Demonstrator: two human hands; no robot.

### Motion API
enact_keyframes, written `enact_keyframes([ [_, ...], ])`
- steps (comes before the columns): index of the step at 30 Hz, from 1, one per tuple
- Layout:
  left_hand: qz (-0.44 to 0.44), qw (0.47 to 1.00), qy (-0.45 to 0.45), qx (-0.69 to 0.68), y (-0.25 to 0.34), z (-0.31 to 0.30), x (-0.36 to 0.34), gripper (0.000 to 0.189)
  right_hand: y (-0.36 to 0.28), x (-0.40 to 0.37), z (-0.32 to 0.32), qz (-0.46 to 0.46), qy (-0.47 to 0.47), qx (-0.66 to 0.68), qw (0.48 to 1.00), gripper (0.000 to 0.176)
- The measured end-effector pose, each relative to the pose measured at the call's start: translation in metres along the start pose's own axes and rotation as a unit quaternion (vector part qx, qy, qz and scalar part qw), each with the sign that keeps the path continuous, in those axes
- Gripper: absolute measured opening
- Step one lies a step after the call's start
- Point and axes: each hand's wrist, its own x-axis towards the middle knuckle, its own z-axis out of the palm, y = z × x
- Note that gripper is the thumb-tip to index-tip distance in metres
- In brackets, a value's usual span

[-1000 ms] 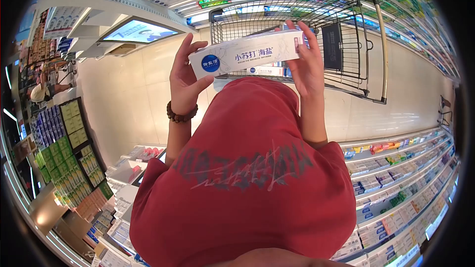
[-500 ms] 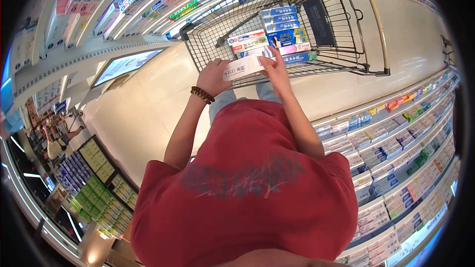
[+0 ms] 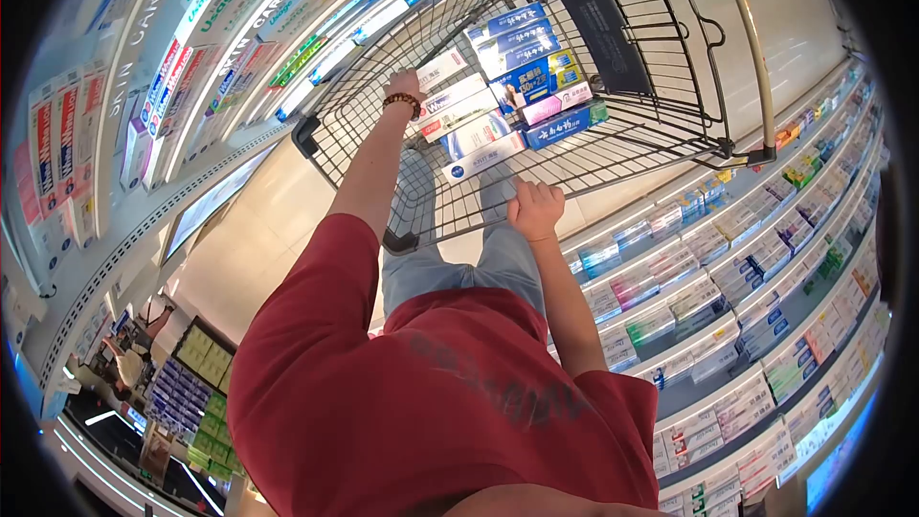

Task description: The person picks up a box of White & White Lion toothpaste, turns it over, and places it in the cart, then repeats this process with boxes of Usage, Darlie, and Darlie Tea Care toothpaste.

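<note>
My left hand, with a beaded bracelet at the wrist, reaches over the wire cart and grips the near end of a white box. That box lies at the left of other boxes in the cart: a white and red one, a blue and white one, and a white one closest to me. Beside them is a row of blue boxes and a pink and white box. My right hand is closed around the cart's near rim.
A shelf of boxed goods runs along the left, with a lit screen below it. More stocked shelves stand on the right. Stacked purple and green packs are at the lower left, near a person.
The white box has gone from between both hands into the cart, with my left hand on it. My right hand has let go of it and taken the cart's rim. The cart appears closer.
</note>
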Motion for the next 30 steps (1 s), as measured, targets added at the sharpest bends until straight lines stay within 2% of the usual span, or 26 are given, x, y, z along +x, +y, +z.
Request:
enact_keyframes([
  [2, 0.015, 1.000, -0.024, -0.013, 0.004, 0.006, 0.016, 0.060, 0.002, 0.001, 0.002, -0.009, 0.004, -0.007, 1.000, 0.029],
  [5, 0.086, 0.991, -0.009, -0.101, -0.007, 0.037, 0.037, 0.059, 0.003, 0.002, 0.004, -0.014, 0.015, -0.020, 1.000, 0.028],
  [7, 0.101, 0.988, -0.062, -0.094, -0.012, 0.050, 0.045, 0.056, 0.001, 0.001, 0.003, -0.012, 0.010, -0.024, 1.000, 0.027],
  [10, 0.119, 0.981, -0.082, -0.131, -0.015, 0.041, 0.050, 0.055, 0.002, 0.006, 0.003, -0.019, 0.015, -0.023, 0.999, 0.027],
  [13, 0.066, 0.986, -0.074, -0.131, -0.001, 0.033, 0.036, 0.052, 0.003, 0.002, 0.002, -0.020, 0.018, -0.032, 0.999, 0.025],
  [15, 0.035, 0.998, -0.047, -0.016, 0.020, 0.006, 0.004, 0.052, 0.001, 0.004, 0.003, -0.033, 0.021, -0.027, 0.999, 0.022],
  [16, 0.037, 0.997, 0.042, 0.049, 0.017, 0.045, 0.013, 0.054, -0.002, 0.006, 0.002, -0.034, 0.012, -0.029, 0.999, 0.020],
  [17, 0.061, 0.995, 0.081, 0.000, 0.017, 0.055, 0.010, 0.056, -0.003, 0.007, 0.000, -0.035, 0.002, -0.033, 0.999, 0.018],
  [19, 0.112, 0.976, 0.055, -0.176, 0.037, -0.032, -0.082, 0.053, -0.006, 0.009, 0.000, -0.048, -0.002, -0.033, 0.998, 0.015],
  [21, 0.141, 0.945, 0.144, -0.256, 0.034, -0.054, -0.144, 0.043, -0.004, 0.007, -0.004, -0.050, -0.002, -0.047, 0.998, 0.013],
  [23, 0.135, 0.888, 0.234, -0.373, 0.014, -0.088, -0.205, 0.031, -0.006, 0.007, -0.002, -0.055, 0.002, -0.052, 0.997, 0.012],
  [25, 0.095, 0.822, 0.440, -0.349, -0.037, -0.115, -0.250, 0.024, -0.009, 0.005, -0.005, -0.045, -0.012, -0.047, 0.998, 0.012],
  [26, 0.036, 0.796, 0.503, -0.334, -0.069, -0.132, -0.272, 0.016, -0.009, 0.006, -0.004, -0.041, -0.019, -0.045, 0.998, 0.012],
  [27, -0.012, 0.759, 0.568, -0.318, -0.109, -0.137, -0.283, 0.015, -0.009, 0.004, -0.004, -0.046, -0.011, -0.045, 0.998, 0.011],
  [28, -0.052, 0.744, 0.615, -0.256, -0.157, -0.139, -0.289, 0.016, -0.008, 0.003, -0.002, -0.051, -0.003, -0.046, 0.998, 0.011],
  [29, -0.092, 0.752, 0.634, -0.156, -0.203, -0.149, -0.296, 0.022, -0.007, 0.004, 0.000, -0.055, 0.006, -0.047, 0.997, 0.011],
  [30, -0.120, 0.771, 0.619, -0.094, -0.249, -0.159, -0.301, 0.026, -0.007, 0.002, 0.001, -0.052, 0.007, -0.049, 0.997, 0.010],
])
